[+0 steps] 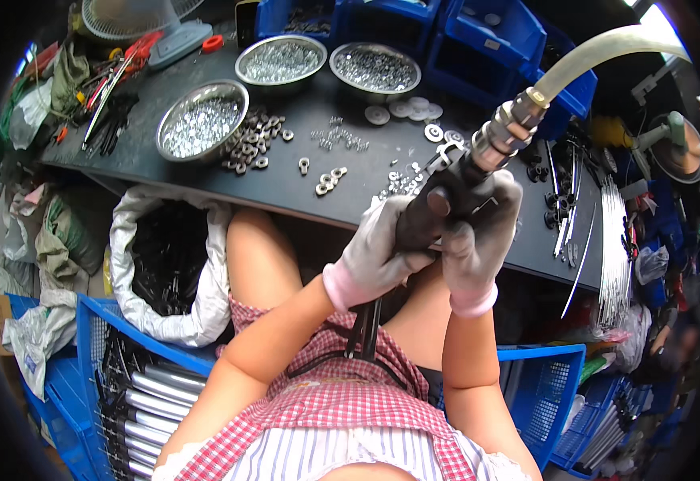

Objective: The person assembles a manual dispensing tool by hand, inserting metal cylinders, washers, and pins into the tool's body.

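Gloved fingers (507,200) around black tool (423,212), metal bowls (286,82)

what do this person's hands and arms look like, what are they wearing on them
The left hand and right hand both wear whitish-grey gloves with pink cuffs; dark smudging shows on the right one. The forearms are uncovered, with pale short sleeves above.

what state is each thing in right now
black tool, held
left hand, gloved, gripping the tool
right hand, gloved, gripping the tool
hose, attached to the tool
metal bowls, filled with small parts
white sack, open, black items inside
blue crate, holding silvery tubes
upper-left fan, cannot tell if running
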Demonstrator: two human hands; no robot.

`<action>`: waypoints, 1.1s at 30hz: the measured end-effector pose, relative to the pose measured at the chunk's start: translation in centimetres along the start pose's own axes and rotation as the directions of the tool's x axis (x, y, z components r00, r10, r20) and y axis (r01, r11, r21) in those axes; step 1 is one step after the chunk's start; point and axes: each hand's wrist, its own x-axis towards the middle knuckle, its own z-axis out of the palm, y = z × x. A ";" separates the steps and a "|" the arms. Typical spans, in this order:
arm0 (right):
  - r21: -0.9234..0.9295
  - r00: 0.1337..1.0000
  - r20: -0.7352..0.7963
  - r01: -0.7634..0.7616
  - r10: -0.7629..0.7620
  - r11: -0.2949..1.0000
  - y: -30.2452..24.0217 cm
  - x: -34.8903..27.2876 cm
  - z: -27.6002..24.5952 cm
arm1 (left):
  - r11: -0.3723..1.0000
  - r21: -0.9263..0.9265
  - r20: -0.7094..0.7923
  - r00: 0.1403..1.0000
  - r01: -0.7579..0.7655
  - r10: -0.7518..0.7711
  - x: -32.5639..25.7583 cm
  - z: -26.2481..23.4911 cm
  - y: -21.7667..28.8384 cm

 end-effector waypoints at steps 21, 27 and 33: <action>-0.126 0.861 0.498 0.186 -0.099 0.974 -1.6 4.1 -4.3 | 0.988 0.122 0.089 0.991 0.093 -0.104 0.4 -0.7 1.2; 0.203 0.783 0.546 -0.467 0.297 0.861 1.2 1.8 -0.2 | 0.883 0.403 0.024 0.967 -0.242 0.254 1.1 -0.9 -0.7; 0.276 0.791 0.494 -0.536 0.360 0.798 1.1 1.2 -0.1 | 0.835 0.547 -0.076 0.997 0.052 -0.013 -4.8 0.0 -2.6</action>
